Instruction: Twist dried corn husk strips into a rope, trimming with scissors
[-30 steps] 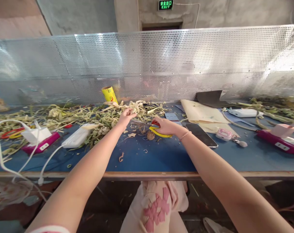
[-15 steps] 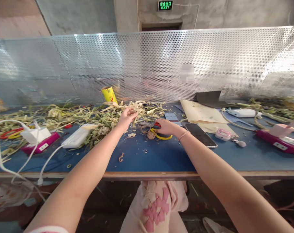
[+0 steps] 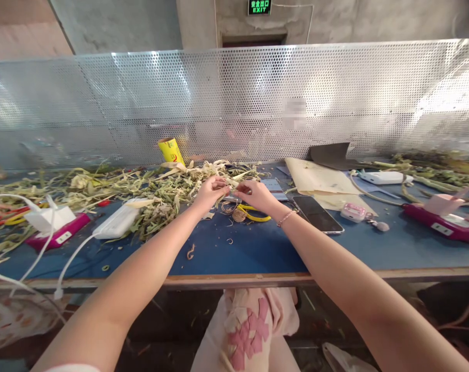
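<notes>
My left hand point(image 3: 211, 191) and my right hand point(image 3: 255, 195) meet over the blue table point(image 3: 258, 248), fingers pinched toward each other on a small pale piece of plant material between them, too small to name. Yellow-handled scissors point(image 3: 253, 213) lie on the table just below my right hand, free of it. A small brown ball point(image 3: 239, 215) of husk sits beside the scissors. A heap of pale green husks and stalks point(image 3: 149, 191) spreads left and behind my hands.
A black phone point(image 3: 317, 213) lies right of my right hand, with tan paper point(image 3: 319, 181) behind it. White chargers with cables point(image 3: 116, 222) and pink boxes point(image 3: 58, 235) sit left; another pink box point(image 3: 443, 221) right. A yellow roll point(image 3: 171, 151) stands by the perforated metal screen point(image 3: 234, 98).
My right hand has let go of the yellow scissors, which now lie on the table, and has risen left to meet my left hand.
</notes>
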A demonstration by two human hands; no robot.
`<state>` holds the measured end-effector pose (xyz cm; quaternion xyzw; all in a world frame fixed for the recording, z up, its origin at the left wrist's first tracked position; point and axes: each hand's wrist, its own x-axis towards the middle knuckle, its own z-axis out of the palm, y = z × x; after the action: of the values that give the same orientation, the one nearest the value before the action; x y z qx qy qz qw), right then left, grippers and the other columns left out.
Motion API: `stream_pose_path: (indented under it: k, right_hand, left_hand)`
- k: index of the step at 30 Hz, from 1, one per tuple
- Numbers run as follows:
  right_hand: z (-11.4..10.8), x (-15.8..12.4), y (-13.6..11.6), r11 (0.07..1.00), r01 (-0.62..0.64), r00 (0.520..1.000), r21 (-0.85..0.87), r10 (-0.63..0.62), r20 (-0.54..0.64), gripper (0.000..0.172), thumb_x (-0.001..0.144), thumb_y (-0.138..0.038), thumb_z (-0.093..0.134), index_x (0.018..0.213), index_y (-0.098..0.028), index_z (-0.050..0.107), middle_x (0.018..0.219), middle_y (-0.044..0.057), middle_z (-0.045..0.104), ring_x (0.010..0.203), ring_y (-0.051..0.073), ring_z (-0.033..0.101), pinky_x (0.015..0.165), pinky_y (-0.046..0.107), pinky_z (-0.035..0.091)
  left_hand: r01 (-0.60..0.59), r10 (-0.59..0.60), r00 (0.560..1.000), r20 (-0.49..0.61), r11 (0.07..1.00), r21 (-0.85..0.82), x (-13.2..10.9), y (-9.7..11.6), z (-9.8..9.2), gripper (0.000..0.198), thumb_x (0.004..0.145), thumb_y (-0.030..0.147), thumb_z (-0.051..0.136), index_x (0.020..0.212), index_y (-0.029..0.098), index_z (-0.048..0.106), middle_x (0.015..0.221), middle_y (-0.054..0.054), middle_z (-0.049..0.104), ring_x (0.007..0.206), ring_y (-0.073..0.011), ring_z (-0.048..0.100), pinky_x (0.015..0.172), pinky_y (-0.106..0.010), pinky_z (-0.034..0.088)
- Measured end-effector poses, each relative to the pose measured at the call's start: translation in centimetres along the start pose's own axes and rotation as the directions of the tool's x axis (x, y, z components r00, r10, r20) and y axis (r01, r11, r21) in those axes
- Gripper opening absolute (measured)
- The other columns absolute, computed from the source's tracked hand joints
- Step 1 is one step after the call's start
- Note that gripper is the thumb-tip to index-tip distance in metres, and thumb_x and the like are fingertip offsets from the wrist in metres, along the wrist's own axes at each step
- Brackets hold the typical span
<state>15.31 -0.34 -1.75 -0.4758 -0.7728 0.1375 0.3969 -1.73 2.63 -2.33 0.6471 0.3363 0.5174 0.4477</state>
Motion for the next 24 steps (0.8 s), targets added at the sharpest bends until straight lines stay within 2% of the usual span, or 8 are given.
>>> stream_pose_path:
  k: [2,4,8,11,19,24]
  right_hand:
    - [-0.05,-0.02,-0.26,0.998,-0.051,0.998,0.037,0.050,0.022,0.016,0.073,-0.030,0.058,0.073,-0.015,0.061,0.073,0.003,0.064,0.070,0.013,0.057,0.069,0.026,0.045]
    - [-0.09,0.03,-0.38,0.982,-0.118,0.992,0.149,0.110,0.062,0.014,0.073,-0.027,0.055,0.069,-0.015,0.060,0.067,0.001,0.063,0.064,0.012,0.056,0.064,0.025,0.045]
    - [-0.01,0.15,-0.42,0.862,-0.264,0.964,0.432,0.217,0.156,0.014,0.074,-0.025,0.053,0.065,-0.016,0.057,0.065,0.001,0.062,0.056,0.008,0.053,0.057,0.022,0.045]
    - [0.08,0.16,-0.43,0.791,-0.316,0.949,0.525,0.260,0.179,0.014,0.072,-0.026,0.058,0.063,-0.016,0.056,0.063,0.000,0.062,0.054,0.006,0.052,0.056,0.021,0.045]
    - [0.19,0.25,0.02,0.681,-0.305,0.951,0.665,0.246,0.185,0.025,0.059,-0.037,0.070,0.060,-0.015,0.057,0.057,-0.001,0.058,0.049,0.005,0.049,0.052,0.019,0.043]
    - [0.10,0.19,-0.06,0.691,-0.296,0.955,0.659,0.223,0.196,0.025,0.059,-0.037,0.069,0.062,-0.015,0.058,0.059,-0.001,0.058,0.051,0.006,0.049,0.054,0.021,0.044]
  left_hand:
    - [-0.003,0.002,1.000,0.015,1.000,0.016,-0.05,-0.03,0.07,0.037,0.056,0.034,0.073,0.081,0.017,0.052,0.069,0.003,0.058,0.061,-0.0097,0.057,0.066,-0.028,0.046]
    - [-0.015,0.014,1.000,0.022,1.000,0.028,-0.14,0.05,0.14,0.036,0.056,0.034,0.073,0.081,0.017,0.052,0.070,0.003,0.057,0.061,-0.0093,0.056,0.066,-0.027,0.045]
    - [-0.049,0.048,0.998,0.031,0.998,0.046,-0.25,0.27,0.23,0.034,0.058,0.032,0.072,0.079,0.017,0.051,0.069,0.004,0.055,0.062,-0.0088,0.055,0.067,-0.026,0.044]
    - [-0.048,0.046,0.998,0.044,0.997,0.055,-0.26,0.43,0.24,0.034,0.058,0.031,0.072,0.080,0.018,0.050,0.069,0.004,0.055,0.063,-0.0093,0.055,0.067,-0.027,0.044]
    - [-0.027,0.023,0.998,0.061,0.998,0.065,-0.33,0.75,0.24,0.039,0.058,0.032,0.072,0.087,0.019,0.049,0.072,0.004,0.054,0.064,-0.0102,0.056,0.067,-0.028,0.045]
    - [-0.041,0.037,0.998,0.060,0.998,0.057,-0.27,0.64,0.16,0.036,0.059,0.029,0.071,0.086,0.019,0.049,0.070,0.005,0.054,0.062,-0.0100,0.056,0.067,-0.028,0.046]
